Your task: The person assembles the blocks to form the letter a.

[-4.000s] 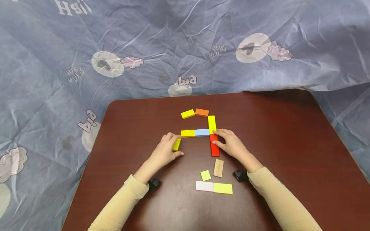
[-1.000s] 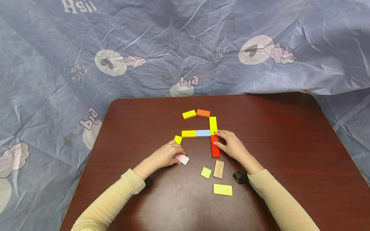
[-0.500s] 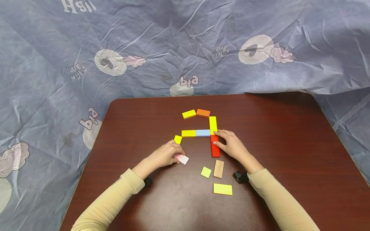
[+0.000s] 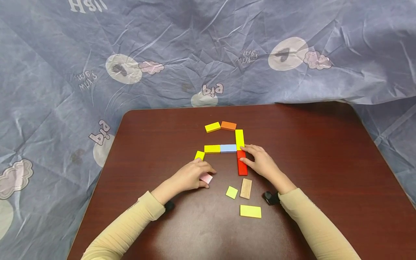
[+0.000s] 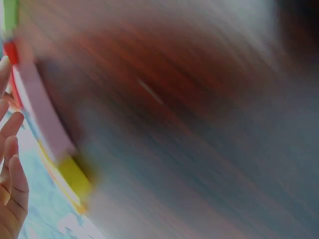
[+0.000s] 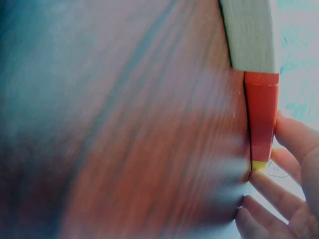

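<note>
My left hand (image 4: 186, 177) arches over a pink block (image 4: 206, 178), thumb and fingers spread on either side of it. In the left wrist view the pink block (image 5: 45, 109) lies end to end with a yellow block (image 5: 75, 179), and the fingers stand apart from it. In the head view, that yellow block (image 4: 200, 155) is partly hidden behind the left hand. My right hand (image 4: 262, 164) rests at the side of the red piece (image 4: 242, 169), thumb on it and a fingertip at the upright yellow block (image 4: 239, 137).
A yellow block (image 4: 212, 149) and a blue block (image 4: 228, 148) form a row meeting the upright column. Farther back lie another yellow block (image 4: 212, 126) and an orange block (image 4: 228, 125). Nearer are a wooden block (image 4: 246, 188), a small yellow-green square (image 4: 232, 192) and a pale yellow block (image 4: 250, 211).
The left hand brought the pink block from beside the pale yellow one to below the yellow block, then its fingers spread off it. The right hand stays in place.
</note>
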Action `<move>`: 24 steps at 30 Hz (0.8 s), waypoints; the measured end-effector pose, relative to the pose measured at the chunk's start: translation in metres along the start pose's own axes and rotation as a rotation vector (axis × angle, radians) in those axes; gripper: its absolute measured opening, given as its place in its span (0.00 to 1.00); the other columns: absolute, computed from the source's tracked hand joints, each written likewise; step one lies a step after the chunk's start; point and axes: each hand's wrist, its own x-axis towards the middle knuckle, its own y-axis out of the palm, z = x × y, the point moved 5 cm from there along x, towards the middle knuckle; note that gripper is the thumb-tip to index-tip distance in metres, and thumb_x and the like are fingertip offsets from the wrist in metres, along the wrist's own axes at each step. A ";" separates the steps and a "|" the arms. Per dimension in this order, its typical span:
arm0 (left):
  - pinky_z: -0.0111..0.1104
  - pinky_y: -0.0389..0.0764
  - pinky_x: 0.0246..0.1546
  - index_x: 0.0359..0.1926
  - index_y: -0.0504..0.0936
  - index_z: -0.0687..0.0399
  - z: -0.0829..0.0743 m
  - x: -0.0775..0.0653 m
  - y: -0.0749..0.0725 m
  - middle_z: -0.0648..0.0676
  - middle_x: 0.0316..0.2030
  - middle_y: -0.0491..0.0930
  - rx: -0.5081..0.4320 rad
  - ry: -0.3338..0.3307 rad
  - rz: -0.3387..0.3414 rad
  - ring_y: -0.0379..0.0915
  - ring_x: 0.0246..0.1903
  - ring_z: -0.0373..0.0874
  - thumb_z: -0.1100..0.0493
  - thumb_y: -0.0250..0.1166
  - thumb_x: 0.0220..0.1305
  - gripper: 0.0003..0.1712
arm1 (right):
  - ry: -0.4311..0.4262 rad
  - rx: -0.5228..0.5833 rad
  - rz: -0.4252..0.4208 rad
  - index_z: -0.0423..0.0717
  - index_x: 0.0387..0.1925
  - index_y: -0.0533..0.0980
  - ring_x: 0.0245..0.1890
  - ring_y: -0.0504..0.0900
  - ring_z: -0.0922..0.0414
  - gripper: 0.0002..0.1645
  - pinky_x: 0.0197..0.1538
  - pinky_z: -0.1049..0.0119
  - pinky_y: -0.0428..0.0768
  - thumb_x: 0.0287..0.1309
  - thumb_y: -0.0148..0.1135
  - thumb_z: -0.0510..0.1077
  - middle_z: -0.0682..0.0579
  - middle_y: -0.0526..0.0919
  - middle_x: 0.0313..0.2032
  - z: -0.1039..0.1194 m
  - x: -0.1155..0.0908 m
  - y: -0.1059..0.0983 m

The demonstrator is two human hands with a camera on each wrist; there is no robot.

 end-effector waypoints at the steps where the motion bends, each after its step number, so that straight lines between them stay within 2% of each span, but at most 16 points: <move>1: 0.31 0.75 0.45 0.50 0.85 0.49 -0.008 0.002 0.000 0.46 0.45 0.84 0.004 0.020 -0.002 0.73 0.43 0.42 0.55 0.79 0.49 0.25 | 0.000 0.000 -0.001 0.41 0.64 0.74 0.65 0.68 0.38 0.32 0.67 0.42 0.67 0.60 0.68 0.48 0.39 0.74 0.64 0.000 0.001 0.000; 4: 0.28 0.74 0.43 0.49 0.86 0.47 -0.035 0.008 0.005 0.44 0.44 0.84 0.030 0.091 0.008 0.72 0.42 0.40 0.51 0.77 0.52 0.22 | -0.003 -0.002 -0.003 0.41 0.64 0.74 0.65 0.69 0.38 0.32 0.67 0.42 0.68 0.61 0.68 0.48 0.39 0.74 0.64 0.000 0.001 0.000; 7: 0.26 0.74 0.46 0.50 0.85 0.43 -0.064 0.014 0.016 0.41 0.44 0.84 0.083 0.158 0.046 0.73 0.43 0.38 0.46 0.73 0.57 0.19 | -0.004 0.000 0.000 0.42 0.64 0.73 0.65 0.69 0.38 0.32 0.67 0.41 0.68 0.61 0.67 0.49 0.39 0.74 0.64 0.000 0.001 0.000; 12: 0.24 0.75 0.45 0.51 0.84 0.39 -0.099 0.020 0.038 0.38 0.46 0.82 0.180 0.208 0.110 0.73 0.44 0.35 0.39 0.68 0.60 0.21 | -0.008 0.009 -0.003 0.41 0.64 0.73 0.66 0.68 0.38 0.32 0.67 0.41 0.67 0.61 0.67 0.49 0.38 0.74 0.64 0.000 0.000 0.001; 16: 0.23 0.76 0.45 0.51 0.83 0.39 -0.117 0.023 0.051 0.38 0.45 0.82 0.281 0.231 0.113 0.74 0.45 0.34 0.38 0.68 0.59 0.22 | -0.014 0.013 -0.008 0.41 0.63 0.74 0.66 0.68 0.38 0.32 0.67 0.41 0.67 0.60 0.68 0.48 0.38 0.74 0.64 0.000 0.000 0.001; 20: 0.23 0.78 0.42 0.47 0.83 0.42 -0.129 0.024 0.057 0.40 0.41 0.81 0.399 0.229 0.053 0.75 0.42 0.34 0.39 0.71 0.55 0.22 | -0.010 0.013 -0.003 0.41 0.64 0.74 0.66 0.68 0.37 0.32 0.67 0.41 0.68 0.60 0.68 0.48 0.38 0.74 0.64 0.000 -0.001 0.001; 24: 0.24 0.78 0.36 0.44 0.82 0.43 -0.136 0.025 0.059 0.41 0.37 0.81 0.465 0.198 -0.007 0.75 0.38 0.35 0.39 0.74 0.52 0.22 | -0.003 0.012 -0.001 0.41 0.63 0.74 0.66 0.68 0.37 0.32 0.67 0.41 0.68 0.60 0.68 0.48 0.38 0.74 0.64 0.001 0.000 0.000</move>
